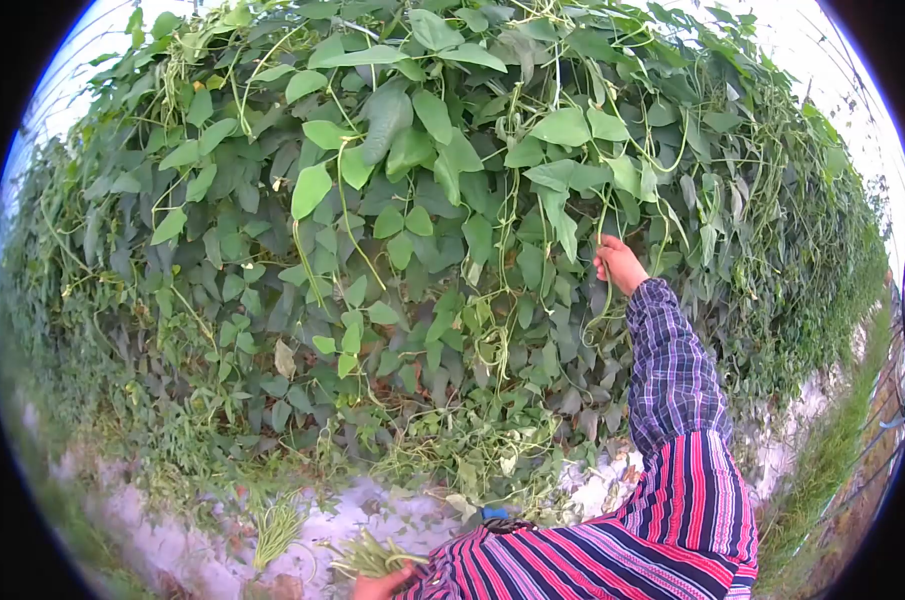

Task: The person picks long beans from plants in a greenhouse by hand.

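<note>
My right hand [620,265] is raised to the vines at the right of centre, its fingers closed on a thin green bean pod [608,298] that hangs below it. Broad green leaves surround the fingertips. Low at the bottom edge, my left hand [384,584] is wrapped round a bunch of long green bean pods [368,555], whose ends stick out to the left. Part of this hand is cut off by the frame.
A tall wall of leafy vines [412,250] spans the view, with more pods hanging in it. Another bundle of pods [277,530] lies on the pale ground sheet [192,555]. Grass [832,470] and netting run along the right side.
</note>
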A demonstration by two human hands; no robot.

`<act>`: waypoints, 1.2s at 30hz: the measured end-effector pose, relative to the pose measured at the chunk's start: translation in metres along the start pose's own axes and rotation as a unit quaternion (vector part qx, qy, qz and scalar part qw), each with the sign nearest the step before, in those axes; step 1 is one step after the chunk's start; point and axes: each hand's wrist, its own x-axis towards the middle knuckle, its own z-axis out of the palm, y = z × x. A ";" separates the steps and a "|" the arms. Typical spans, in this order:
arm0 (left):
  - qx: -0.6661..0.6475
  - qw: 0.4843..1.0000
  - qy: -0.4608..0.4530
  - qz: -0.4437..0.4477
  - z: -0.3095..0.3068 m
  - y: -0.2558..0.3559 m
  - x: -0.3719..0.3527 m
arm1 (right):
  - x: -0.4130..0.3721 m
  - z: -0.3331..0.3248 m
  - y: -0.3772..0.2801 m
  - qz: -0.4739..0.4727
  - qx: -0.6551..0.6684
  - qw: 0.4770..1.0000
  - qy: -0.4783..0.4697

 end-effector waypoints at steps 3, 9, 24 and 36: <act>0.093 0.996 -0.003 0.004 0.034 0.013 0.023 | 0.021 -0.001 0.004 -0.008 0.029 0.998 -0.046; 0.115 0.992 0.034 0.038 0.079 0.034 0.050 | 0.082 0.009 0.011 -0.072 0.076 0.994 -0.009; 0.121 0.983 0.042 0.130 0.105 0.085 0.148 | 0.198 -0.058 -0.001 -0.443 -0.321 0.772 0.322; 0.003 0.994 0.083 0.070 0.130 0.044 0.083 | 0.207 -0.085 -0.028 -0.437 -0.154 0.871 0.166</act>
